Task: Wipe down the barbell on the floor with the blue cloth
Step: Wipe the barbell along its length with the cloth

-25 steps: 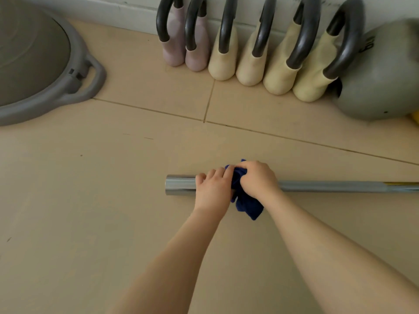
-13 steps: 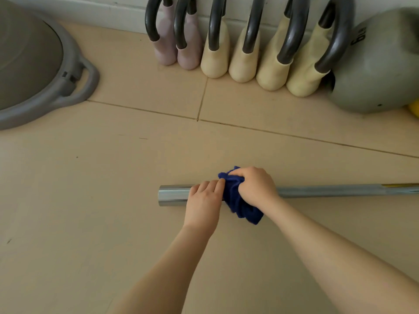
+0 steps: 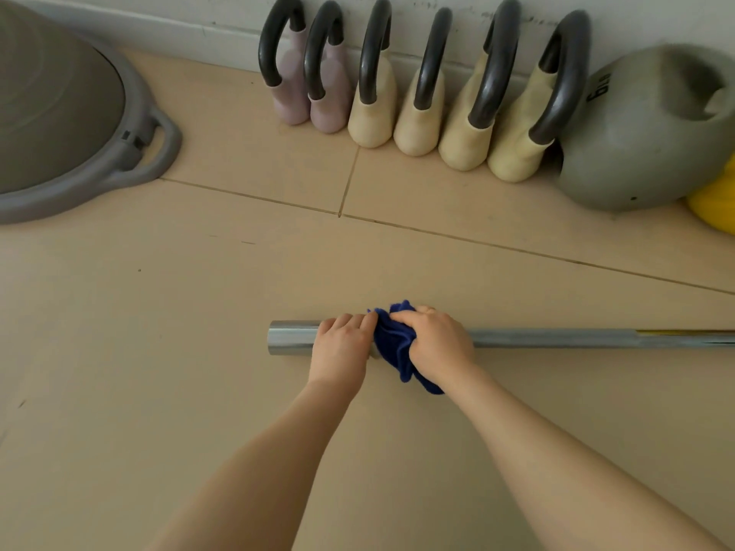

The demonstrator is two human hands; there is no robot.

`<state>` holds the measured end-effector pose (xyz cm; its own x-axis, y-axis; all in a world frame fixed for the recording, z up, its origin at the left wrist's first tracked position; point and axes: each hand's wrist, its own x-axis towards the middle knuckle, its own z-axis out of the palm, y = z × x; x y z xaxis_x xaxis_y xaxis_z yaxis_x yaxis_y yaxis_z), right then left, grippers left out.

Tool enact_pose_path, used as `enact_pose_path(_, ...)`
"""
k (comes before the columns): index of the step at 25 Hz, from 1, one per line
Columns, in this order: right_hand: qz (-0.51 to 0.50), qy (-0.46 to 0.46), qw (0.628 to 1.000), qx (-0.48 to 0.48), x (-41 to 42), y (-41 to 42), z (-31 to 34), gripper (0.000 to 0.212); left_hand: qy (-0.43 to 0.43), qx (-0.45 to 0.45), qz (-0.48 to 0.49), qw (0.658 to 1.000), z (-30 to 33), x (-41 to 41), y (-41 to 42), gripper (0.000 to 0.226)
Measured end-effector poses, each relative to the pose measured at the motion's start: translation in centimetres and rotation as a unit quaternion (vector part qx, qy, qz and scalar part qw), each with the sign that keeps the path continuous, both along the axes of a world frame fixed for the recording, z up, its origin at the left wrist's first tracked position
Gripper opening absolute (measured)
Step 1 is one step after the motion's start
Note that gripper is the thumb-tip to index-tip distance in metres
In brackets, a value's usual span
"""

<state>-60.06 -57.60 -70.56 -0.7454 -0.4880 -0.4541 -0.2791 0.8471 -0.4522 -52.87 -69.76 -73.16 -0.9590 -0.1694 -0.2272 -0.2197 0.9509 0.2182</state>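
A shiny steel barbell (image 3: 557, 338) lies flat on the beige floor, running from its thick left end (image 3: 292, 338) off the right edge of the view. My left hand (image 3: 342, 347) is clasped over the thick sleeve near that left end. Right beside it, my right hand (image 3: 435, 344) presses a crumpled dark blue cloth (image 3: 393, 346) onto the bar. The cloth wraps the bar between the two hands and hangs down on the near side. The bar under both hands is hidden.
A row of several soft kettlebells (image 3: 421, 109), pink and cream with black handles, leans on the far wall. A large grey kettlebell (image 3: 652, 129) and a yellow object (image 3: 716, 204) sit at the right. A grey balance-trainer dome (image 3: 79, 125) lies at the far left.
Both hands stay on the bar in about the same place; the cloth has bunched up a little differently under my right hand. The view has shifted slightly.
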Motion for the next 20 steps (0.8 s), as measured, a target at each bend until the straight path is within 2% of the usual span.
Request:
enact_pose_path(3,-0.011,-0.008,1.000,0.008,-0.4,-0.5,-0.9,0.054,-0.010,-0.001,0.029,1.000,0.1,-0.7,0.3,0.036)
enact_pose_path(7,0.111,0.031,0.993,0.021,2.3,1.5,-1.0,0.060,-0.053,-0.022,0.042,0.997,0.7,-1.5,0.3,0.036)
enact_pose_path(8,0.124,0.010,0.992,0.018,3.1,2.3,-0.7,0.054,-0.056,-0.025,0.046,0.997,0.8,-1.4,0.5,0.038)
enact_pose_path(10,0.130,-0.116,0.984,0.039,3.8,4.4,0.6,0.039,-0.057,-0.026,0.045,0.997,0.7,-1.0,0.7,0.041)
enact_pose_path(11,0.107,-0.192,0.974,0.055,3.7,5.6,1.4,0.035,-0.058,-0.026,0.043,0.997,0.6,-0.9,0.8,0.041)
enact_pose_path(12,0.064,-0.230,0.969,0.062,3.2,6.9,2.2,0.035,-0.058,-0.026,0.045,0.997,0.6,-0.9,0.8,0.041)
enact_pose_path(14,-0.082,-0.227,0.970,0.028,1.5,9.4,3.2,0.032,-0.057,-0.014,0.063,0.996,0.8,-1.0,1.0,0.048)
enact_pose_path(15,-0.178,-0.221,0.959,-0.020,0.6,10.2,3.5,0.027,-0.059,0.009,0.073,0.996,1.0,-1.1,1.5,0.054)
enact_pose_path(16,-0.269,-0.197,0.939,-0.080,-0.3,10.7,3.5,0.022,-0.060,0.038,0.075,0.995,1.4,-1.3,2.0,0.057)
enact_pose_path(17,-0.340,-0.132,0.922,-0.130,-1.1,10.9,3.3,0.018,-0.057,0.065,0.061,0.994,1.7,-1.5,2.6,0.058)
enact_pose_path(18,-0.378,-0.029,0.913,-0.149,-1.7,10.9,3.1,0.017,-0.053,0.083,0.039,0.994,2.1,-1.7,3.1,0.056)
enact_pose_path(20,-0.339,0.190,0.914,-0.114,-2.2,10.3,2.6,0.028,-0.053,0.087,0.003,0.995,2.4,-2.2,3.9,0.050)
